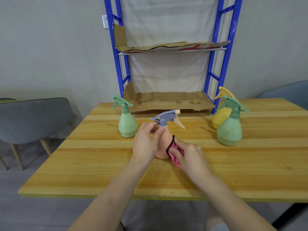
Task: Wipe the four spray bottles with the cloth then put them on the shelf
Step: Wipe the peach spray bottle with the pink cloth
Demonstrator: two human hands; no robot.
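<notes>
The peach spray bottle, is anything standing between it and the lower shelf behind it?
Nothing visible does. The peach spray bottle faces the lower shelf over bare table; the left green bottle, right green bottle and yellow bottle stand off to the sides.

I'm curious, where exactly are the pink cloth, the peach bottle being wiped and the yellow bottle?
pink cloth [175, 152]: head view, on its bunched pink folds.
peach bottle [164, 145]: head view, on the bare middle of its body.
yellow bottle [219, 118]: head view, on its rounded body's left side.
</notes>
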